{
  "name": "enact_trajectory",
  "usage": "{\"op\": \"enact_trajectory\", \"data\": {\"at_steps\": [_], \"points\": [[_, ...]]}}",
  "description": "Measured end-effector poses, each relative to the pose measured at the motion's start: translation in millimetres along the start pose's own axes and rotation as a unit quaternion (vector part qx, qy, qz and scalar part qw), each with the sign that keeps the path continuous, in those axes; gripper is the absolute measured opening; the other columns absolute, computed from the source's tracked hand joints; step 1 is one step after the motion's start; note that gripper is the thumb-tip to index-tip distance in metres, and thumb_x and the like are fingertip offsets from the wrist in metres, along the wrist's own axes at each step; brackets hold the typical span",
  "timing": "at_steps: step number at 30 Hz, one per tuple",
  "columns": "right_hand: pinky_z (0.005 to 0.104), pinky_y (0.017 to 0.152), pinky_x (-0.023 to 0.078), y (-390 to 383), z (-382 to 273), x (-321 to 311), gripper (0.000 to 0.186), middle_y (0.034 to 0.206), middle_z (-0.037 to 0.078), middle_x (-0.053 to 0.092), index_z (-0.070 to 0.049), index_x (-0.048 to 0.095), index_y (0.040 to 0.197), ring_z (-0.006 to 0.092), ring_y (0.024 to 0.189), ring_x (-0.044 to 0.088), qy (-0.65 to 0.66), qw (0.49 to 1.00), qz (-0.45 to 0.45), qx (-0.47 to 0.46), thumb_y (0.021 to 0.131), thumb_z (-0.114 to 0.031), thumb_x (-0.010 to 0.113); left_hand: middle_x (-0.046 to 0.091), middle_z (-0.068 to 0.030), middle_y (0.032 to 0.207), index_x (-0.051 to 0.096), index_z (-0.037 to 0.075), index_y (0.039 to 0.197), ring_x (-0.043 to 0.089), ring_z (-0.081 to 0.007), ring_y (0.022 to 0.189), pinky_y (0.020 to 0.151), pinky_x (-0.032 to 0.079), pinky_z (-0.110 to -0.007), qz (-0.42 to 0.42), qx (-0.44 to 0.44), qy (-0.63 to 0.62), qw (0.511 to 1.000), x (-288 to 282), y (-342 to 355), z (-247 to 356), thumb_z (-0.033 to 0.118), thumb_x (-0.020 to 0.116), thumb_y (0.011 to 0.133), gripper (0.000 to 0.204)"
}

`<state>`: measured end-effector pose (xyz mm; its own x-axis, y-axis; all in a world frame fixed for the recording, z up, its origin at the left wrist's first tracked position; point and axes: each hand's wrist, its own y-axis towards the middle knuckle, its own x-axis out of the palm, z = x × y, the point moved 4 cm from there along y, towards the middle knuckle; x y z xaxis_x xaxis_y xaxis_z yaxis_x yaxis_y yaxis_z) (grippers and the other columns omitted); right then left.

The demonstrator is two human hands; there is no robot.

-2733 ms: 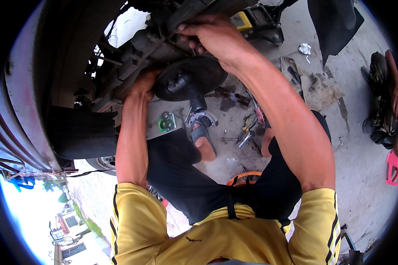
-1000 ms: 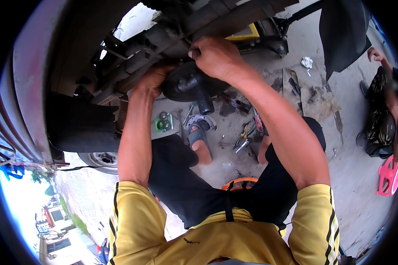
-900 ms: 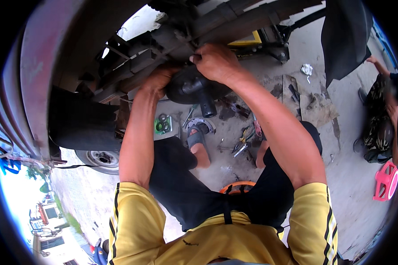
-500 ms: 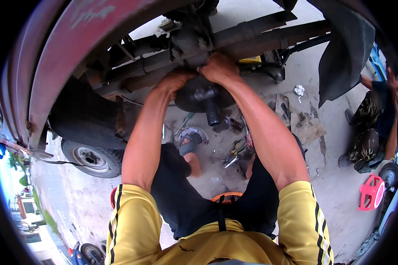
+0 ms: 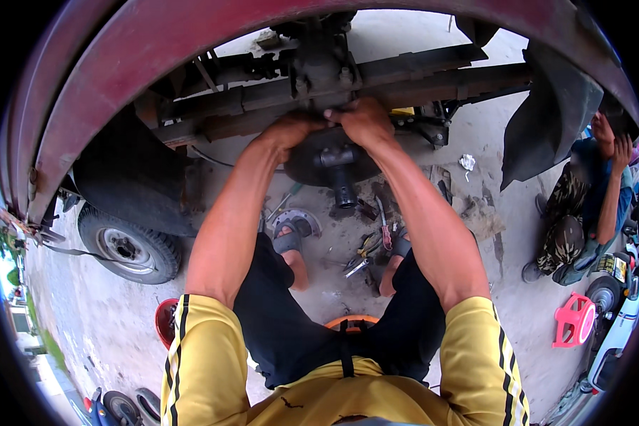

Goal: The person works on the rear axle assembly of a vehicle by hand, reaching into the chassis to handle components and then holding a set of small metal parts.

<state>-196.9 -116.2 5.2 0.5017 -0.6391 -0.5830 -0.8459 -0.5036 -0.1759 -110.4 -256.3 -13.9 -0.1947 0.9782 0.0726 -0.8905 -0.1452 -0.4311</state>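
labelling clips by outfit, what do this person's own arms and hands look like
Short yellow left sleeve and right sleeve, each with black and white stripes down the outer side. Below them the left forearm and right forearm are bare, with no watch showing. The left hand and right hand are ungloved; shade and blur hide whether any ring is worn.
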Motion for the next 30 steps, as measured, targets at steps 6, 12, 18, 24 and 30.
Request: {"op": "enact_trajectory", "data": {"at_steps": [6, 12, 18, 24, 30], "points": [[0.0381, 0.082, 0.051, 1.1, 2.8, 3.3, 0.027, 0.092, 0.011, 0.073, -0.018, 0.078, 0.079, 0.029, 0.093, 0.069, 0.032, 0.999, 0.002, -0.007, 0.079, -0.045, 0.073, 0.068, -0.0139, 0.11, 0.063, -0.004, 0.116, 0.067, -0.0206, 0.095, 0.085, 0.056, -0.034, 0.009, 0.006, 0.012, 1.0, 1.9, -7.7, 5.4, 0.015, 0.071, 0.086, 0.036], [0.0406, 0.084, 0.051, 8.0, 7.9, 5.9, 0.031, 0.094, 0.014, 0.072, -0.014, 0.077, 0.085, 0.0317, 0.096, 0.068, 0.025, 0.999, -0.007, -0.032, 0.079, -0.044, 0.074, 0.067, -0.0134, 0.113, 0.064, -0.002, 0.117, 0.065, -0.0201, 0.099, 0.089, 0.052, -0.032, 0.042, 0.025, 0.09, 0.995, -2.8, -10.5, 3.9, 0.023, 0.07, 0.088, 0.04], [0.0411, 0.084, 0.051, 12.7, 12.0, 7.0, 0.042, 0.095, 0.021, 0.071, -0.001, 0.073, 0.092, 0.034, 0.097, 0.068, 0.0, 0.997, 0.011, -0.071, 0.078, -0.041, 0.075, 0.067, -0.0124, 0.114, 0.065, 0.0, 0.116, 0.064, -0.0198, 0.1, 0.089, 0.052, -0.032, 0.028, 0.014, 0.018, 0.999, -5.4, -22.5, 1.9, 0.024, 0.069, 0.088, 0.037], [0.0368, 0.079, 0.051, 10.4, 9.7, 3.2, 0.035, 0.084, 0.02, 0.071, 0.003, 0.072, 0.089, 0.0319, 0.082, 0.069, 0.14, 0.981, -0.057, -0.118, 0.075, -0.029, 0.079, 0.067, -0.0118, 0.109, 0.067, 0.001, 0.11, 0.065, -0.0191, 0.096, 0.086, 0.054, -0.031, 0.035, -0.007, -0.016, 0.999, -7.6, -21.7, -2.9, 0.022, 0.068, 0.088, 0.03], [0.0378, 0.075, 0.052, 13.1, 9.3, 3.3, 0.035, 0.08, 0.021, 0.07, 0.005, 0.071, 0.081, 0.0314, 0.077, 0.069, 0.11, 0.987, -0.062, -0.095, 0.071, -0.027, 0.08, 0.068, -0.0118, 0.105, 0.067, 0.001, 0.108, 0.066, -0.0189, 0.094, 0.084, 0.055, -0.031, 0.044, -0.01, -0.032, 0.998, -8.3, -22.2, -6.0, 0.02, 0.067, 0.088, 0.027]]}}
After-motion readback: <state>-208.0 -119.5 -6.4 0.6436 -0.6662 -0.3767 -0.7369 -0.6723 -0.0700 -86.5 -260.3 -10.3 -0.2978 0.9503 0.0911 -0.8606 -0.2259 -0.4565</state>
